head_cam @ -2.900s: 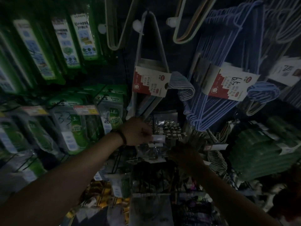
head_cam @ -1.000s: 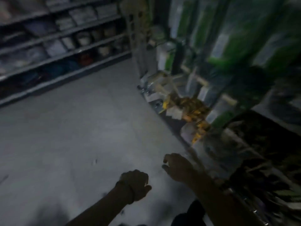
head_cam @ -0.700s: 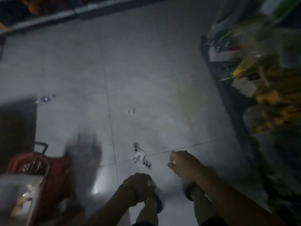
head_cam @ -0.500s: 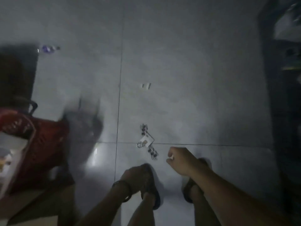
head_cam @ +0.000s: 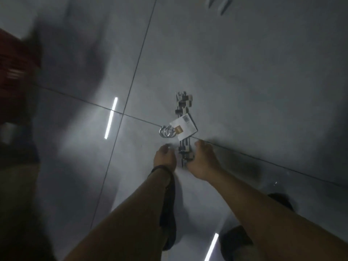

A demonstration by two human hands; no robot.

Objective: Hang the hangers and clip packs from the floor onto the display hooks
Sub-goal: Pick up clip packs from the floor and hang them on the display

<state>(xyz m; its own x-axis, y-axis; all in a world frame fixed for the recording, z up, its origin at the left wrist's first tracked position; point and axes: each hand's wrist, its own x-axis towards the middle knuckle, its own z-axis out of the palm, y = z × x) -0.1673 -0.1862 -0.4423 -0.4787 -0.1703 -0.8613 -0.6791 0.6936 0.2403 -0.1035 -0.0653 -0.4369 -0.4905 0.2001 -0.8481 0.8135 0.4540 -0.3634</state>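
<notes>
A pack of clip hangers (head_cam: 183, 117) lies on the grey tiled floor, running away from me. It has a white card label (head_cam: 185, 126) and shiny metal hooks (head_cam: 166, 131) sticking out to the left. My right hand (head_cam: 202, 162) is down at the pack's near end, with its fingers closed around the clips there. Just left of that same end is my left hand (head_cam: 165, 157), fingers curled, with nothing visible in it. No display hooks are in view.
A blurred red basket (head_cam: 13, 72) sits at the left edge. My feet in dark sandals (head_cam: 168, 213) stand on the floor below my arms. Small bits of litter (head_cam: 218, 4) lie at the top. Tile seams and light reflections cross the floor.
The view has swung from the display wall down to the floor. Both hands have dropped to the clip hanger pack, and my right hand now grips its near end.
</notes>
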